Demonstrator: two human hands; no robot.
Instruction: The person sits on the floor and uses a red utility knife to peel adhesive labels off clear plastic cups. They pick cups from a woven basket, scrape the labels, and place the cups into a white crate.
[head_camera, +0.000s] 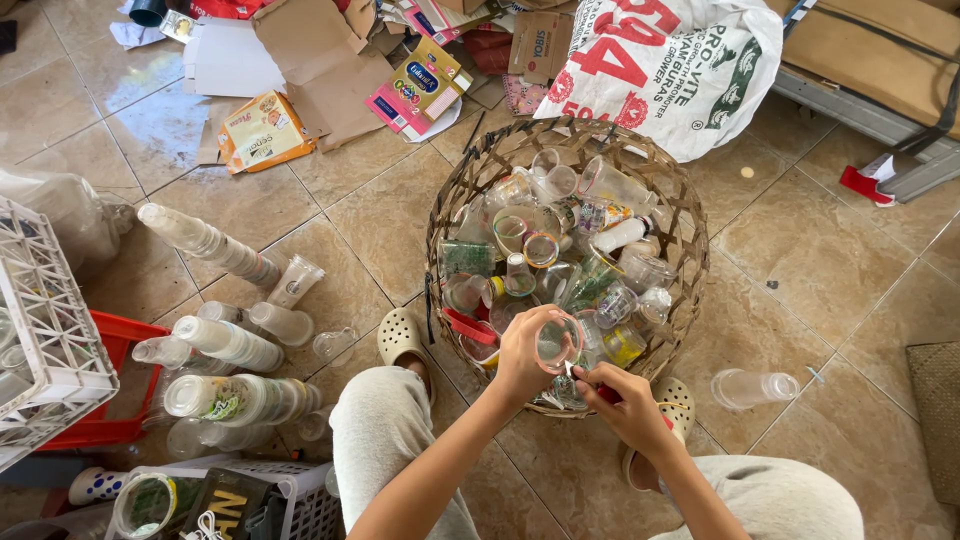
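Your left hand (520, 358) is curled around a clear plastic cup (556, 343), fingers closed on its wall, holding it tilted with its mouth toward you just over the near rim of the round woven bamboo basket (690, 300). Your right hand (628, 405) is pinched shut on a small red-handled tool (605, 393), most likely a cutter, though the blade is too small to make out; its tip sits right at the lower edge of the cup. Keep the cup steady against your left palm and let the tool work along the rim rather than into the wall, with your left fingertips clear of the tip. Keep the work above the basket, so scraps fall among the other clear cups (560, 240). Stacks of nested clear cups (225, 345) lie on the tiled floor (820, 250) to your left, and one loose cup (752, 387) lies to your right.
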